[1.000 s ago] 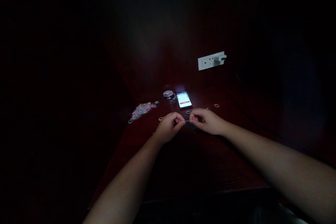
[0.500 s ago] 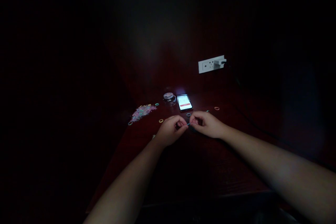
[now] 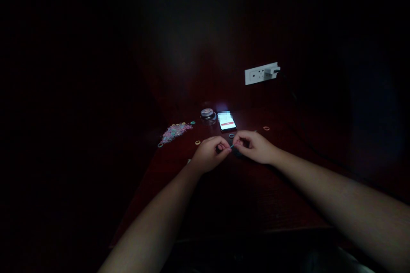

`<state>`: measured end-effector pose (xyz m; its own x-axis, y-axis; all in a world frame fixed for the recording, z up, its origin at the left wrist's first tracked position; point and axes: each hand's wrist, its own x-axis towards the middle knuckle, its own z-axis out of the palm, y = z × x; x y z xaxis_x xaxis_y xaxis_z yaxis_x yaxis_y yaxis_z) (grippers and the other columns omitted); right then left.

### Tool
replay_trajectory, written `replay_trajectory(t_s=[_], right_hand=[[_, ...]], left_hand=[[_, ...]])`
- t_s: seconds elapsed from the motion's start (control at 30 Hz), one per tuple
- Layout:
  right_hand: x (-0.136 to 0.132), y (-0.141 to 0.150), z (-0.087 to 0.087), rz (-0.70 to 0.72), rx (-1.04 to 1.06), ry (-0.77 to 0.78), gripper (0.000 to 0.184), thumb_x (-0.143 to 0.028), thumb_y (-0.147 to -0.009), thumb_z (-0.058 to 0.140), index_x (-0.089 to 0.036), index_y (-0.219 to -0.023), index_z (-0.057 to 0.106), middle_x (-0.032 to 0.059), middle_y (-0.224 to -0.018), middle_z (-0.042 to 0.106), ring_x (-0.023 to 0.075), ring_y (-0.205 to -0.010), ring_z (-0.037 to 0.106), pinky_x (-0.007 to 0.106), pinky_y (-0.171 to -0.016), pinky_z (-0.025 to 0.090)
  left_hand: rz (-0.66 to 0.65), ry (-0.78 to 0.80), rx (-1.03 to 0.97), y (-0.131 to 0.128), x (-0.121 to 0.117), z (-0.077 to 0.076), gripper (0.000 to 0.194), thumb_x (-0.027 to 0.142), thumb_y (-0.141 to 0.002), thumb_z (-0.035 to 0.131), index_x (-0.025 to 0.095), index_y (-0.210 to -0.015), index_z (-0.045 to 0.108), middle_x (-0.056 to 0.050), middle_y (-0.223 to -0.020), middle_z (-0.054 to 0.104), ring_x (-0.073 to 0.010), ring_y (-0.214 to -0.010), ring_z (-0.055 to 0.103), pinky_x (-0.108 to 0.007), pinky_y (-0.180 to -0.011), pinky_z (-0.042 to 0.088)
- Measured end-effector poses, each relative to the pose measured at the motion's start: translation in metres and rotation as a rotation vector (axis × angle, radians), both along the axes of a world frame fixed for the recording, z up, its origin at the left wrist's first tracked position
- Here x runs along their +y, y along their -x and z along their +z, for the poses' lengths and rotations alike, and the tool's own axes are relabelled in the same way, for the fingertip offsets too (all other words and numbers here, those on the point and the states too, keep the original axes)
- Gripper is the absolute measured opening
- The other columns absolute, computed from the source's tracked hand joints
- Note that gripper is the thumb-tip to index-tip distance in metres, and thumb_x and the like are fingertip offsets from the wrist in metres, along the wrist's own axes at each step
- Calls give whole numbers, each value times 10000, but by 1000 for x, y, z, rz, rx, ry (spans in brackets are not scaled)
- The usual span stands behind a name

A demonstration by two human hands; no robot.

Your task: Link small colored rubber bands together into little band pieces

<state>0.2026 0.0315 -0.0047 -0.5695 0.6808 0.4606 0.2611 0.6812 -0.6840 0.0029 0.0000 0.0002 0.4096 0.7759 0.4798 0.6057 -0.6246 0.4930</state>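
Note:
Between my fingertips is a small blue elastic band [image 3: 231,146], seen as a short strip. My left hand [image 3: 209,153] pinches one end of it, thumb against fingers. My right hand [image 3: 254,148] pinches the other end, close beside the left. Much of the band is hidden by the fingers. A bluish ring-shaped band [image 3: 231,136] lies on the dark red table just beyond my fingertips. A yellow band [image 3: 197,142] rests near the back of my left hand, and an orange-pink one [image 3: 266,128] lies past my right hand.
A pile of pastel elastic bands [image 3: 175,133] lies at the table's left side. Behind my hands stand a lidded clear jar [image 3: 208,120] and a lit phone [image 3: 227,125]. On the wall, a white socket [image 3: 253,76] holds a plug with a dark cable. Surroundings are very dark.
The view has shifted slightly, so the table things sit a little higher and further right. Both hands keep their pinch, and slightly more of the blue band shows between them.

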Motion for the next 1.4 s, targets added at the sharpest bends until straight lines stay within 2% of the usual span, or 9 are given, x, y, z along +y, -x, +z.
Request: replay_trajectory(t_s=[0.37,0.77,1.1,1.4], right_hand=[[3,-3,0,-19,13,-10,68,-189,-788,542,-153,-784,599,17,-693,566,120,-627,495,252,-581,408],[9,-8,0,-67,-35,-97,91,-182,-788,528,-147,-767,610,30,-714,581,132,-640,513,259,-592,404],[16,-16,3,-89,-164,-212,91,-172,-769,529,-166,-705,594,12,-688,560,120,-626,492,254,-608,364],[15,-17,2,-97,-277,-137,72,-178,-732,560,-176,-682,611,-8,-608,558,105,-553,471,254,-545,315]], left_hand=[[15,13,-20,1,1,-2,78,229,-812,593,169,-833,638,-15,-758,629,-116,-687,538,-234,-627,436],[13,8,-10,3,1,-4,72,225,-808,600,170,-839,634,-14,-767,635,-118,-690,550,-236,-635,446],[11,-3,-12,4,1,-4,80,217,-810,593,173,-857,641,-22,-794,646,-121,-705,569,-246,-651,453],[-6,10,4,5,2,-5,139,214,-820,590,181,-938,654,-38,-863,671,-132,-759,599,-254,-678,468]])
